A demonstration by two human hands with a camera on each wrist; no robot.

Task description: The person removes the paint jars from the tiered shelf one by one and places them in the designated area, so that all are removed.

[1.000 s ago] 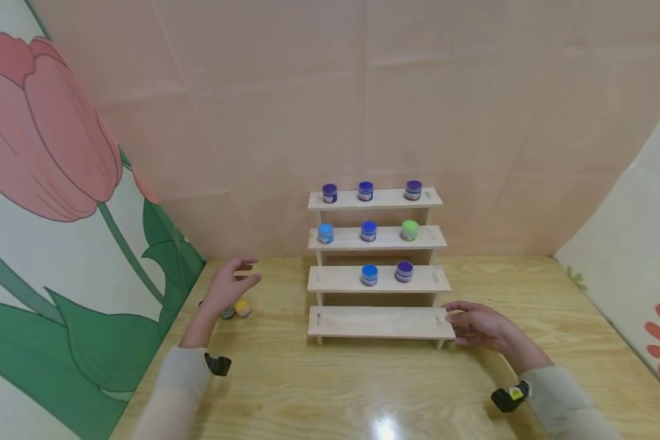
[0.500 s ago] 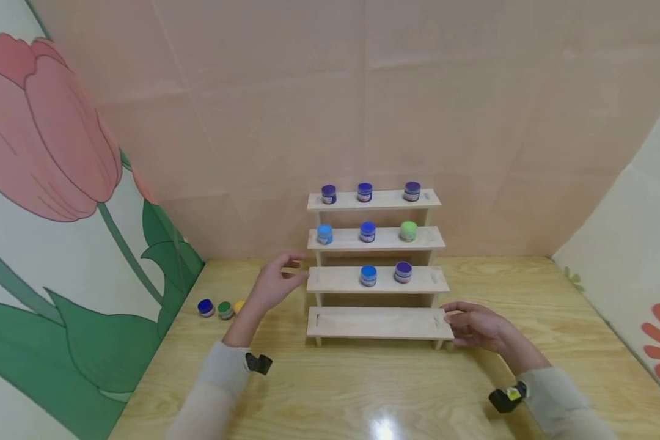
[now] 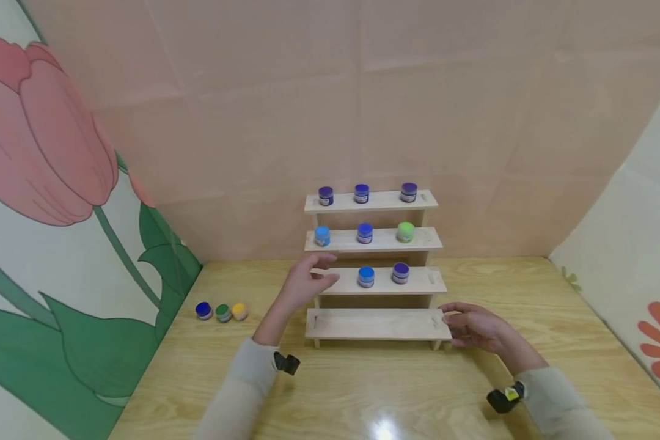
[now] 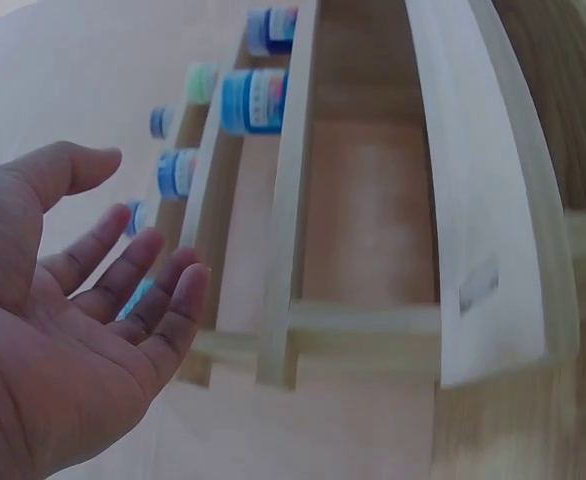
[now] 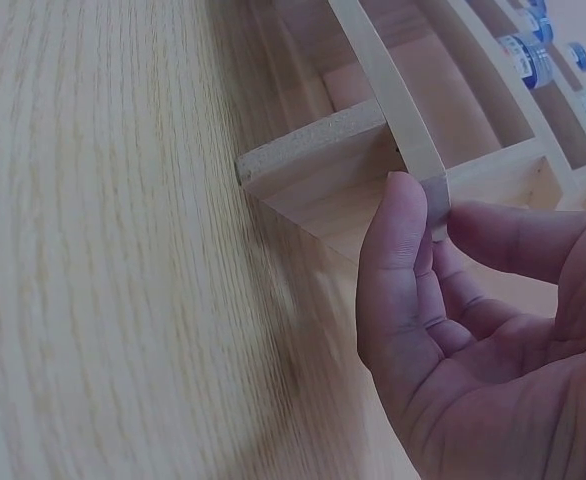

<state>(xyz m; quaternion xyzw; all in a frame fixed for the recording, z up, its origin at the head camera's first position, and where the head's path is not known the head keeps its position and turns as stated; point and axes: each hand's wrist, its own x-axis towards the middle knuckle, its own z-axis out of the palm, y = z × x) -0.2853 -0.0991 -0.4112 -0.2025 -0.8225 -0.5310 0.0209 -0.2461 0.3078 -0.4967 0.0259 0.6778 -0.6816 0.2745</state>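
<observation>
A stepped wooden display rack [image 3: 379, 322] stands on the table, its lowest shelf bare. My left hand [image 3: 301, 284] is raised at the rack's left side, by the left end of the second-lowest shelf. In the left wrist view that hand [image 4: 83, 290] holds nothing, its fingers loosely bent. On the same shelf stand a light-blue-lidded paint jar [image 3: 366, 277] and a purple-lidded paint jar [image 3: 400, 273]. My right hand [image 3: 477, 328] pinches the right end of the lowest shelf between thumb and fingers, as the right wrist view shows.
Above, the shelves hold more jars, including a light-green jar [image 3: 405, 232] and a sky-blue jar [image 3: 322, 236]. Left on the table are a blue-lidded jar [image 3: 203, 310], a green-lidded jar [image 3: 223, 313] and a yellow jar [image 3: 239, 311]. A pink backdrop [image 3: 253, 122] rises behind the rack.
My left hand has moved right, from above the loose jars on the table to the rack's left side. My right hand stays at the lowest shelf's end. The jars keep their places.
</observation>
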